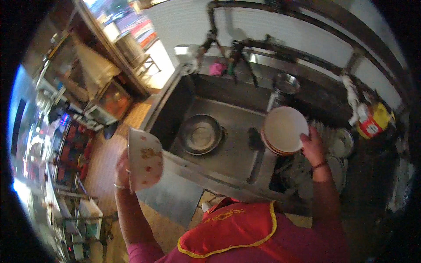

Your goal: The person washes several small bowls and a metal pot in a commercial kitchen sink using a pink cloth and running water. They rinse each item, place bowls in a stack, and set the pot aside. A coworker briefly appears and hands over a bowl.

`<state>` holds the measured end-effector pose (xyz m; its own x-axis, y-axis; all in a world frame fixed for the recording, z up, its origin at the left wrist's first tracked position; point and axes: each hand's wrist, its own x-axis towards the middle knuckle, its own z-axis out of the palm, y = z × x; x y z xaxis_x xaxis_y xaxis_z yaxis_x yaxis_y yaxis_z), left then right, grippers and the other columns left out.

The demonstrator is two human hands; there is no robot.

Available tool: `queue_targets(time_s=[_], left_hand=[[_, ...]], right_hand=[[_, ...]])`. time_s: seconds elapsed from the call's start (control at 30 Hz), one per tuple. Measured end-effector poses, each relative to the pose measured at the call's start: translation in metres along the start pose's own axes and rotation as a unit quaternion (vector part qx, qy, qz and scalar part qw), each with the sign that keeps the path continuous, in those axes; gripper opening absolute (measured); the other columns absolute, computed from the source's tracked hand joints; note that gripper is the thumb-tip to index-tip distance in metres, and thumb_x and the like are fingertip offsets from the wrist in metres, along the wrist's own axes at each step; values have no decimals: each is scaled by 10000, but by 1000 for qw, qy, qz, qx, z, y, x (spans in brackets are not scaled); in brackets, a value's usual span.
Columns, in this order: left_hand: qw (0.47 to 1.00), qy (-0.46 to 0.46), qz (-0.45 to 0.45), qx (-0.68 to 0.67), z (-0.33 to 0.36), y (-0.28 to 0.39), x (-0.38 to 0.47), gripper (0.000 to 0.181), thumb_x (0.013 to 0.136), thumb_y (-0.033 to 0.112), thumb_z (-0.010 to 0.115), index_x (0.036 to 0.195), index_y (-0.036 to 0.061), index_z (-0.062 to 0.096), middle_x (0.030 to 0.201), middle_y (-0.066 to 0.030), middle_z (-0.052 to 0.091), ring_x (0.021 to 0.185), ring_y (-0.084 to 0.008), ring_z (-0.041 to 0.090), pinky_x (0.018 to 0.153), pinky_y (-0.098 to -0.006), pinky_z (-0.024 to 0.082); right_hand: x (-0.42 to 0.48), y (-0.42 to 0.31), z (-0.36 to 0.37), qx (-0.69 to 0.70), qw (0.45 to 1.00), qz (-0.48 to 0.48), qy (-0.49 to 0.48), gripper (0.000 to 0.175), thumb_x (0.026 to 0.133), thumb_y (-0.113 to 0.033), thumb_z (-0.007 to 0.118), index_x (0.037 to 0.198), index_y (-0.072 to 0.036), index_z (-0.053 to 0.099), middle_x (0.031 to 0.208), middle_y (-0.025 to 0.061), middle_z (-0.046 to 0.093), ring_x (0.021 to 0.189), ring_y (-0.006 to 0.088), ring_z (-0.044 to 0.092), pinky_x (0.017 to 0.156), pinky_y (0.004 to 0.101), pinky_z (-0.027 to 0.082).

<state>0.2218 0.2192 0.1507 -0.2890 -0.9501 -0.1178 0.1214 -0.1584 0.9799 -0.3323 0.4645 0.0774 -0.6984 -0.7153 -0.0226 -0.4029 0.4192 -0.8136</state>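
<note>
In my left hand [122, 171] is a white bowl with a red pattern [147, 162], tipped on its side and held off to the left of the sink's front edge. My right hand [313, 146] grips a small stack of white bowls [285, 129] by the rim, above the right part of the sink. How many bowls are stacked cannot be made out. On the floor of the stainless steel sink [230, 157] lies a round metal basin [201, 134], apart from both hands.
Dark taps [238, 56] hang over the sink's back edge, near a pink cloth [217, 68]. A metal container [286, 83] stands at the back right. Plates [324, 174] lie below my right forearm. A yellow and red container [375, 121] is farther right. An open doorway [158, 65] is at upper left.
</note>
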Motion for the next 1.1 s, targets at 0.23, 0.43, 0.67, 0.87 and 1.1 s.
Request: queue_targets(time_s=[0.23, 0.43, 0.67, 0.87, 1.1], left_hand=[[960, -167, -139, 178, 130, -62, -6, 393, 786, 74, 551, 1170, -2, 578, 945, -25, 624, 758, -112, 563, 599, -245, 461], [892, -299, -13, 338, 210, -101, -9, 402, 795, 138, 574, 1174, 5, 567, 977, -172, 665, 904, -280, 643, 822, -371, 493], [870, -328, 10, 368, 240, -124, -23, 390, 794, 160, 576, 1160, 25, 567, 963, -225, 640, 927, -363, 608, 804, -421, 493], [840, -342, 62, 418, 246, -137, -25, 375, 804, 164, 609, 1147, 17, 562, 1020, -218, 626, 955, -378, 620, 803, -429, 497], [841, -293, 68, 450, 246, -138, -29, 294, 801, 224, 558, 1042, 57, 533, 784, -236, 635, 751, -442, 609, 679, -529, 487]], right_hand=[[-5, -15, 1, -35, 997, -49, 37, 390, 870, -178, 606, 1210, 2, 536, 1039, 126, 653, 933, 200, 620, 825, 354, 492], [4, -16, 6, 35, 997, -59, 19, 462, 850, -197, 622, 1260, -16, 511, 1168, 122, 619, 1004, 235, 626, 867, 362, 491], [-7, -14, 5, 361, 883, 249, -167, 457, 816, -144, 603, 1243, -4, 518, 1159, 117, 610, 1025, 280, 625, 783, 462, 567], [1, 7, 18, 393, 888, 209, -119, 419, 805, -117, 553, 1200, 20, 528, 1111, 154, 622, 979, 308, 643, 741, 474, 579], [-5, 17, 11, 439, 852, 231, -169, 467, 812, -164, 526, 1258, -28, 494, 1144, 151, 613, 976, 316, 635, 730, 428, 562]])
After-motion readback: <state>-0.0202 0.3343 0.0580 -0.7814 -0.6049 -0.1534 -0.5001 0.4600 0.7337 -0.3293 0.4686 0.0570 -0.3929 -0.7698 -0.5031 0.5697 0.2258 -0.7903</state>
